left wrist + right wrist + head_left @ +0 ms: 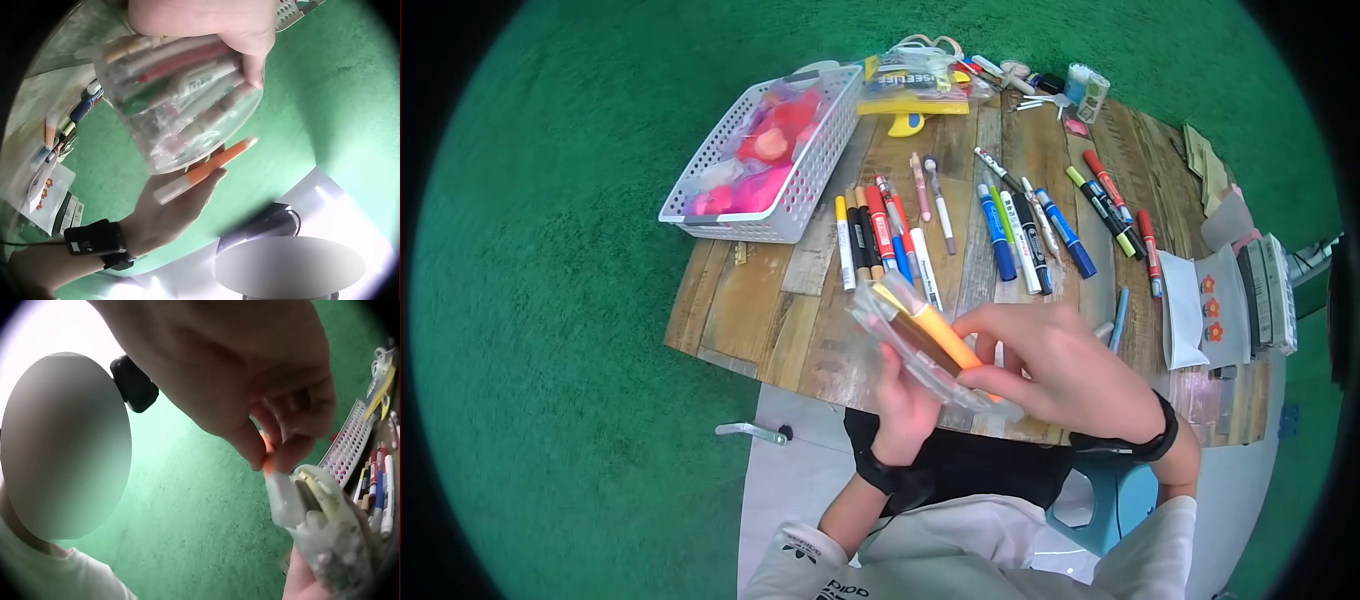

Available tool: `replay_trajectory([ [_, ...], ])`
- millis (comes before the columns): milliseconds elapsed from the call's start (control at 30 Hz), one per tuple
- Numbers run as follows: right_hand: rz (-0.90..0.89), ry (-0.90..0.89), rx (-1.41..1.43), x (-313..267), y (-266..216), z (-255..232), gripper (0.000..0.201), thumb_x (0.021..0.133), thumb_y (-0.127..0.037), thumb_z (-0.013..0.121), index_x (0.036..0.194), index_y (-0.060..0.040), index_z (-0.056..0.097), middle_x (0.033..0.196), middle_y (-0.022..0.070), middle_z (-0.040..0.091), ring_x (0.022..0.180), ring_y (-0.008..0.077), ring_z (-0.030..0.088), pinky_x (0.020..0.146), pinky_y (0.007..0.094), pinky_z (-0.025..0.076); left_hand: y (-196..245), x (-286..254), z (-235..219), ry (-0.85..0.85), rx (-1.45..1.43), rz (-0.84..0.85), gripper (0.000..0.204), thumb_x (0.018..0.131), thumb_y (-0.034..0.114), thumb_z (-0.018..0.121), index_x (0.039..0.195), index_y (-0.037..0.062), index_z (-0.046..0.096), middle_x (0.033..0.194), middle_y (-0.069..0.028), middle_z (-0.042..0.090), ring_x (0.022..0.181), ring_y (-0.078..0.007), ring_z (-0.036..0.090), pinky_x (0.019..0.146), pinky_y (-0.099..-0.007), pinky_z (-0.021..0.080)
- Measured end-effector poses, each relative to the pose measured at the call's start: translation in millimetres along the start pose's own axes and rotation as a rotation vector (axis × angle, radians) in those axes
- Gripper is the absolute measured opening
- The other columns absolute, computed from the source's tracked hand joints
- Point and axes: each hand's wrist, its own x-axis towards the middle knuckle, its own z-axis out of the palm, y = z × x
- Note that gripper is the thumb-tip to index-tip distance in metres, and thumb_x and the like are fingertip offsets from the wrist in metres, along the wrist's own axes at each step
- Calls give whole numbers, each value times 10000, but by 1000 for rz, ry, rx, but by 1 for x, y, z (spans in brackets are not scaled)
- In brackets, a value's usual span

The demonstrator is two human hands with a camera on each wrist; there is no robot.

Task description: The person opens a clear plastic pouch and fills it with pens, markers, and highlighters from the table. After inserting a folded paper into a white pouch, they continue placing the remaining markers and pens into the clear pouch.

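My left hand (908, 405) grips a clear plastic pen case (150, 125) above the table's front edge. Through its wall show several pens, red, green and white among them, plus a pale yellow one at the open end. Between the thumb and fingers of my right hand (1070, 370) is an orange marker (219, 164) with a translucent end, pinched right beside the case. In the right wrist view that orange marker (269, 464) slants down to the mouth of the case, and the hand covers its upper part.
Markers lie in loose groups across the wooden table (735, 320), including a yellow-capped one (845, 245) and a blue one (997, 235). A white basket (800, 200) of pink items stands back left. A yellow-edged bag (910, 85), cotton swabs (1040, 102) and a flower-patterned pouch (1230, 300) lie farther out.
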Motion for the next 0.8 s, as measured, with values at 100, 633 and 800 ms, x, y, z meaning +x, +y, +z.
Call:
replay_trajectory([
  [100,0,-30,-39,5,0,8,284,789,-119,718,1029,-18,604,675,102,585,558,257,567,516,343,416,-2,-2,-1,27,-70,-61,640,921,543,494,1389,124,369,1313,-72,487,1228,-235,466,1056,-429,357],
  [633,14,29,-164,4,-4,12,207,785,-78,688,964,-11,607,677,112,570,557,257,547,515,357,410,-7,-5,-9,-23,-109,-78,665,929,527,483,1424,110,328,1384,-91,443,1277,-257,430,1084,-439,333],
  [800,216,209,-426,-14,27,-46,160,801,-102,649,921,-2,612,629,100,564,516,191,534,498,331,398,-4,-2,-5,73,-159,-30,648,934,479,513,1434,116,319,1400,-63,434,1282,-242,425,1089,-445,323],
])
